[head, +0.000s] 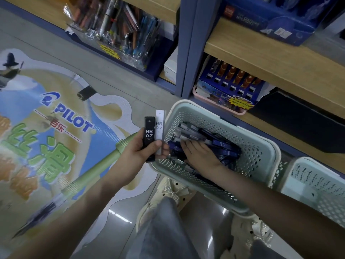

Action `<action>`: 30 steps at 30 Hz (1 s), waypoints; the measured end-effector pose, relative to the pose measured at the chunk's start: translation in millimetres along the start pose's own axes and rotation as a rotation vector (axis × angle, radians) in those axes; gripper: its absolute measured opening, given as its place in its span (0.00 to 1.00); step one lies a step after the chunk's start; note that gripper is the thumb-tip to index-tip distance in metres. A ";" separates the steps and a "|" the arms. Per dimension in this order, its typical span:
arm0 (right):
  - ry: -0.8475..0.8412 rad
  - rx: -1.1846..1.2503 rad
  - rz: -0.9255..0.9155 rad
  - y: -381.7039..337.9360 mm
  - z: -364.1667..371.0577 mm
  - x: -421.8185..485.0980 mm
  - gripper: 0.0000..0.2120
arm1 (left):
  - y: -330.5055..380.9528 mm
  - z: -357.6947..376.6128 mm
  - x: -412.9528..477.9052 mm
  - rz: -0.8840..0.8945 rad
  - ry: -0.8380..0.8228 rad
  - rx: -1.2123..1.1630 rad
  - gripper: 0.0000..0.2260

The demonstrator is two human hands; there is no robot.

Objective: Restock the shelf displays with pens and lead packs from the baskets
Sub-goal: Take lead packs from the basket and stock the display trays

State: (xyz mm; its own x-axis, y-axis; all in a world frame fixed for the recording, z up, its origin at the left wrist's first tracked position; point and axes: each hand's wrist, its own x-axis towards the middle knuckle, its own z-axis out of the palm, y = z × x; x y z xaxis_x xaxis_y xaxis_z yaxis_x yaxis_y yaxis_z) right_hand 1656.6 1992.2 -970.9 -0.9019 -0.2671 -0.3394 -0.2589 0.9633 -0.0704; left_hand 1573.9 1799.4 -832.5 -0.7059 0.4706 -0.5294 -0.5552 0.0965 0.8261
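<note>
Lead packs (225, 147) in basket (261, 152) partly hidden under right hand (200, 156)

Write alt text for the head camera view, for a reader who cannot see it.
A person's left hand holds a black lead pack and a pale lead pack, both marked HB 0.7, while the right hand reaches among more packs in a pale green basket. Shelves with pen displays stand behind it.

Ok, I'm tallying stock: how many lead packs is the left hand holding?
2: a black pack in front and a clear pack just right of it, both in the left hand. Others may hide behind.
</note>
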 end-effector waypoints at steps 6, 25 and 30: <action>0.094 0.087 -0.042 -3.0 -12.3 1.0 0.40 | -3.4 -1.2 4.3 -0.012 -0.003 -0.012 0.08; 0.310 1.367 0.535 -3.8 -134.0 -32.5 0.11 | -7.9 35.2 11.4 0.023 0.127 0.016 0.11; 0.330 1.692 0.538 -2.4 -182.9 -40.2 0.09 | 31.1 59.6 4.7 0.022 -0.061 0.045 0.13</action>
State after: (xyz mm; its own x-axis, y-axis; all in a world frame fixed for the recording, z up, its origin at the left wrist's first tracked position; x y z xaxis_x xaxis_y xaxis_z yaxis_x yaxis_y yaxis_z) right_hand 1630.2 1996.2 -785.5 -0.8381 0.2593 -0.4799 0.4590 -0.1401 -0.8773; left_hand 1579.5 1856.8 -797.7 -0.6889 0.5253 -0.4995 -0.5184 0.1245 0.8460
